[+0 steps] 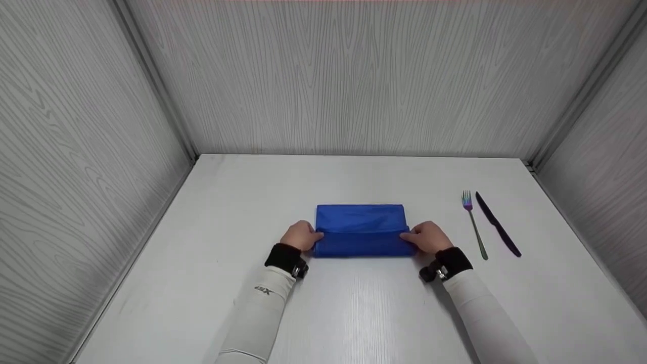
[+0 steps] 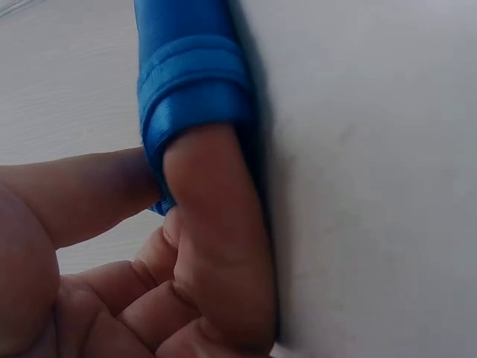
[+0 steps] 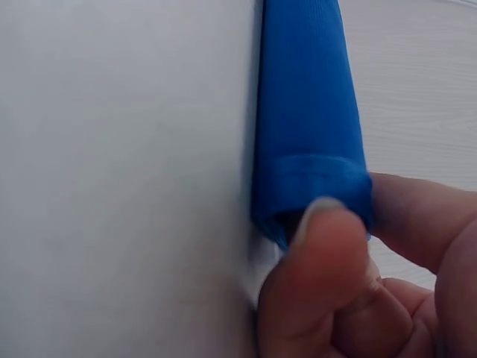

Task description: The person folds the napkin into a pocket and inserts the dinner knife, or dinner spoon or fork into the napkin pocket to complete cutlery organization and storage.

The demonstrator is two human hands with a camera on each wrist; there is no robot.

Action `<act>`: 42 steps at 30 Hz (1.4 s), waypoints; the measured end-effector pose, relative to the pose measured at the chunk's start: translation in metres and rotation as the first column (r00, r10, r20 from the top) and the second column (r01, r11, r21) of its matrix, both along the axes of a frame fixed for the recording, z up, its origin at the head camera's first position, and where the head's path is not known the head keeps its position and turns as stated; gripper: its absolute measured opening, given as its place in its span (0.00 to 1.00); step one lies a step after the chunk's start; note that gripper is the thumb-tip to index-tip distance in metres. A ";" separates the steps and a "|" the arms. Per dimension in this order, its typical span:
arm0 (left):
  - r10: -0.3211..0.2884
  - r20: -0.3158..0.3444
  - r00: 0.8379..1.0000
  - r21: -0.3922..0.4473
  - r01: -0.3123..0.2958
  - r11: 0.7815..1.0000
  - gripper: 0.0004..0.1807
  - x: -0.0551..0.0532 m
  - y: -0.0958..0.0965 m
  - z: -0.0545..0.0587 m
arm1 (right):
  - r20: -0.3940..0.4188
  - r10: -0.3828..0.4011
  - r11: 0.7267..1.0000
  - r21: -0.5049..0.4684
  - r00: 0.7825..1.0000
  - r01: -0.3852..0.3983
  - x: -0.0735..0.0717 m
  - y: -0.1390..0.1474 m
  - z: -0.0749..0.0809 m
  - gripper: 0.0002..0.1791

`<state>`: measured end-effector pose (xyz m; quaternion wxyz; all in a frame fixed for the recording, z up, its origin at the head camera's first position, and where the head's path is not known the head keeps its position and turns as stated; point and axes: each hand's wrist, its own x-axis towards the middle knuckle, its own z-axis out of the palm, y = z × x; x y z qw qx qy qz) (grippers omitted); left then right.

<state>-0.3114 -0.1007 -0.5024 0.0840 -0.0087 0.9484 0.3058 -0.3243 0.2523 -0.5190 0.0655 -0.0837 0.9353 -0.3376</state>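
Note:
A folded blue cloth lies flat mid-table, its near part doubled over into a thicker band. At the band's left end my left hand pinches the cloth, thumb on top. My right hand holds the opposite end in the same way. In the left wrist view the layered hem of the cloth wraps over my index fingertip, with the thumb against its other side. The right wrist view has the rolled cloth edge between my thumb and index finger; the remaining fingers are curled below.
To the right of the cloth lie a fork with iridescent tines and a dark knife, side by side and slanted. The white table is bounded by grey wood-grain panels at the back and both sides.

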 end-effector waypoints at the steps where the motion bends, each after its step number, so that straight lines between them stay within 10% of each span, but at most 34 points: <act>1: 0.007 -0.010 1.000 -0.024 -0.007 1.000 0.18 0.001 0.001 0.001 | 0.004 -0.005 1.000 -0.002 1.000 0.005 0.000 0.000 0.000 0.25; 6: 0.015 -0.132 0.991 -0.056 -0.022 0.998 0.16 0.009 0.010 0.008 | 0.023 -0.023 1.000 -0.001 0.999 0.023 0.002 0.000 -0.001 0.25; 9: -0.070 -0.194 0.978 -0.025 0.066 0.997 0.12 0.011 0.017 0.011 | 0.024 -0.030 1.000 -0.001 0.999 0.030 0.002 0.001 0.000 0.25; 15: -0.251 -0.136 0.959 -0.072 0.243 0.967 0.10 0.014 0.023 0.004 | 0.030 -0.031 0.999 -0.014 0.999 0.031 0.002 0.002 -0.001 0.23; 22: -0.282 -0.107 0.954 -0.079 0.274 0.958 0.19 0.014 0.023 0.000 | 0.012 -0.107 0.994 -0.004 0.994 0.107 0.007 -0.001 0.005 0.19; 27: -0.268 -0.093 0.959 -0.128 0.256 0.958 0.20 0.017 0.026 -0.001 | -0.107 -0.180 0.970 -0.185 0.978 0.159 0.017 -0.022 0.017 0.17; 35: -0.240 -0.072 0.968 -0.213 0.220 0.952 0.26 0.020 0.032 -0.001 | 0.015 0.181 0.808 -0.572 0.983 -0.140 0.036 -0.078 0.004 0.23; 42: -0.227 -0.055 0.972 -0.241 0.208 0.948 0.34 0.019 0.036 0.000 | 0.315 0.242 0.668 -0.740 0.918 0.078 0.034 -0.082 -0.013 0.30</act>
